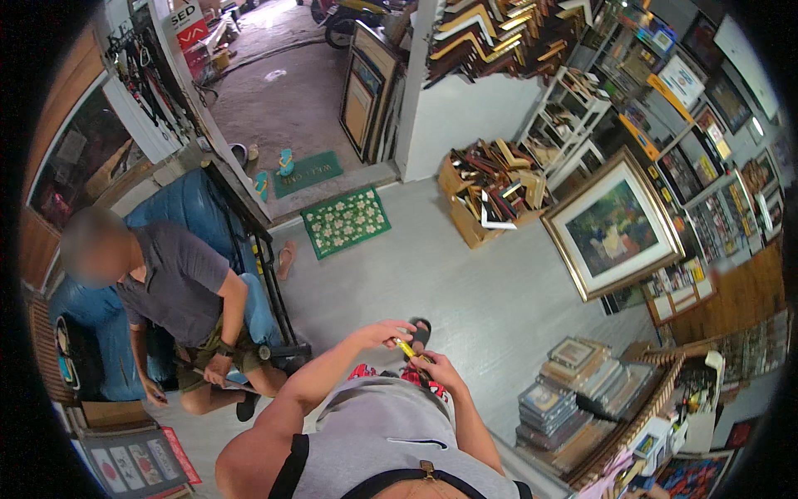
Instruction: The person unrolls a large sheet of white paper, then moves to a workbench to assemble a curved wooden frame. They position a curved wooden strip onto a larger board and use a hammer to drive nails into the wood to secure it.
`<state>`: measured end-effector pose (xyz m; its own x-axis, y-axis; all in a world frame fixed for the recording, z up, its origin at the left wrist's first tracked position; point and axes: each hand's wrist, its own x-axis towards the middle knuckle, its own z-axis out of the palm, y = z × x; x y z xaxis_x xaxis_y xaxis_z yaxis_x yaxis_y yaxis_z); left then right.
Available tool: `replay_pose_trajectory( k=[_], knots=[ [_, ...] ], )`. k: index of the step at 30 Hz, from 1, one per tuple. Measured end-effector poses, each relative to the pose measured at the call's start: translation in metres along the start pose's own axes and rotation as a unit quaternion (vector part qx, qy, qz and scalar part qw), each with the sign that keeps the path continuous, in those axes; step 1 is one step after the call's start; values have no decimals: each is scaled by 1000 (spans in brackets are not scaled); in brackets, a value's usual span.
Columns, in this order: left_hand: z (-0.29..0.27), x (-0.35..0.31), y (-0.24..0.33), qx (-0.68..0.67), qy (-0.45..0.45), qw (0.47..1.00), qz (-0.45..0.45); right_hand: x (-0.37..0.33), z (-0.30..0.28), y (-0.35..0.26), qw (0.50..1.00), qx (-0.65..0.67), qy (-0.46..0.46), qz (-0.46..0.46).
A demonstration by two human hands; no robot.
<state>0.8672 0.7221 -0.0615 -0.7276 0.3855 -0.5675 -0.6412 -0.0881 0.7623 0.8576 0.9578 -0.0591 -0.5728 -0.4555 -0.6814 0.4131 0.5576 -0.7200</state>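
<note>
Right hand (pixel 435 369) on my feed grips a narrow yellow measuring tape (pixel 404 347), left hand (pixel 384 334) pinching its other end, both nearer me than the green rectangular floral mat (pixel 346 223); right of that mat, a brown cardboard box (pixel 467 228) brims with wooden frame pieces (pixel 500 173)!

Person (pixel 184 283) on couch (pixel 189 209) at left, floor mat (pixel 346 223) ahead, framed picture (pixel 613 229) at right
</note>
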Motion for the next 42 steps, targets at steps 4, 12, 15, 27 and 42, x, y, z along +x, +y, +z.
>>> replay_pose_trajectory(
  k=[4,12,15,27,42],
  knots=[
    [-85,34,34,-42,157,987,9,63,-55,-39,995,-69,-57,-34],
    [-199,62,100,-156,385,909,24,234,-120,-193,981,-124,-149,-19],
    [-235,61,95,-275,424,862,39,294,-130,-263,961,-215,-154,-77],
    [-436,73,37,-303,508,786,-179,557,-148,-296,936,-253,-24,245],
    [-832,97,266,-282,580,762,-58,809,-92,-531,934,-347,-61,50]
  ],
)
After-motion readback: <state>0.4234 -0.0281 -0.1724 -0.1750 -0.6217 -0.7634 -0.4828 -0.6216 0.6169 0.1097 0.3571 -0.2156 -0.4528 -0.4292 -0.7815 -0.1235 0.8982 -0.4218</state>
